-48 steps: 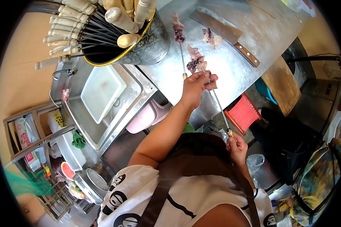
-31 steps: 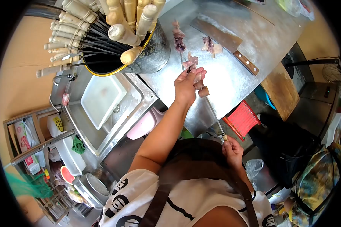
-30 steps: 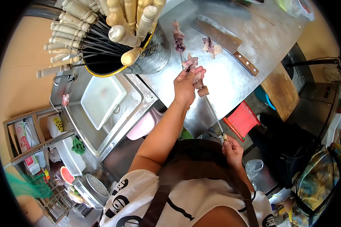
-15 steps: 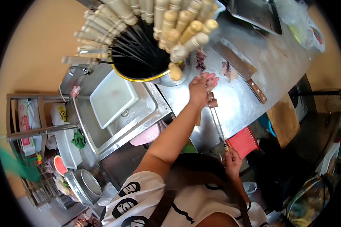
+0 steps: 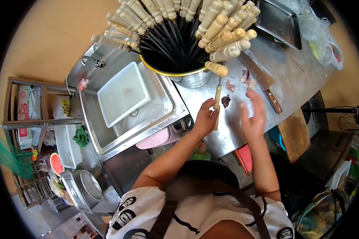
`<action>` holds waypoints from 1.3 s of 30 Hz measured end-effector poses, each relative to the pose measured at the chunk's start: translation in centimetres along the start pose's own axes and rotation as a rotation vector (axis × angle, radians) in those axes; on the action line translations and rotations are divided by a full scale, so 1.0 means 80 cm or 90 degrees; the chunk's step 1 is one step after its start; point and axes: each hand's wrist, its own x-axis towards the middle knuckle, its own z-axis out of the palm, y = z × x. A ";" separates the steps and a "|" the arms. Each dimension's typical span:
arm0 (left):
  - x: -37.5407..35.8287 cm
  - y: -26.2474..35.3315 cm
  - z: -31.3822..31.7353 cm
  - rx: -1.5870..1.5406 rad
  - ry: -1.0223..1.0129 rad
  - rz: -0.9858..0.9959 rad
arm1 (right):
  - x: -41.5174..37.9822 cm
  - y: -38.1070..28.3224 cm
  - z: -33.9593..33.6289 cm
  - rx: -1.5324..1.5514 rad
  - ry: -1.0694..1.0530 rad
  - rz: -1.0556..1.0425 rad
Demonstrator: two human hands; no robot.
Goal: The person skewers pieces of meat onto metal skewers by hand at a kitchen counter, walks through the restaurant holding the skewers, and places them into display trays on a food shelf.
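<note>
The left hand [image 5: 205, 120] half-curls at a wooden skewer handle [image 5: 217, 95], grip unconfirmed. The right hand [image 5: 253, 120], no longer holding a skewer, is loosely open, nothing visible in it, hence free; dark meat [image 5: 225, 100] lies between both hands.

- Over my link I've got a silvery stainless-steel table [image 5: 227, 141]
- Round metal bucket [image 5: 195, 81], yellow rim, parked on it
- Dark purple meat chunk [image 5: 225, 101], thin pink meat scrap [image 5: 230, 86] close by
- Wide grey cleaver [image 5: 263, 79], brown wooden handle, purple-and-white meat piece [image 5: 247, 79] beside it
- Rectangular grey metal tray [image 5: 281, 24], far end
</note>
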 end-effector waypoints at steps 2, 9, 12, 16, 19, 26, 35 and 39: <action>-0.021 0.005 -0.006 0.073 -0.011 0.015 | 0.052 -0.066 -0.034 0.117 0.037 -0.008; -0.029 0.027 -0.007 0.290 -0.001 0.321 | 0.145 -0.128 -0.018 -0.150 -0.037 -0.347; -0.027 0.028 -0.004 0.319 -0.078 0.410 | 0.165 -0.150 -0.070 -0.121 -0.003 -0.312; -0.003 0.005 0.017 0.418 -0.084 0.447 | 0.193 -0.154 -0.196 -0.431 0.059 -0.337; 0.021 0.004 0.036 0.554 -0.041 0.427 | 0.194 -0.147 -0.292 -0.618 0.270 -0.527; 0.062 0.026 0.060 0.812 -0.079 0.162 | -0.015 0.009 -0.324 0.359 0.591 0.320; 0.089 0.028 0.060 0.789 -0.159 -0.002 | -0.228 0.060 -0.168 0.969 0.172 0.741; 0.090 0.053 0.068 0.711 -0.263 -0.105 | -0.229 0.049 -0.154 0.993 0.028 0.770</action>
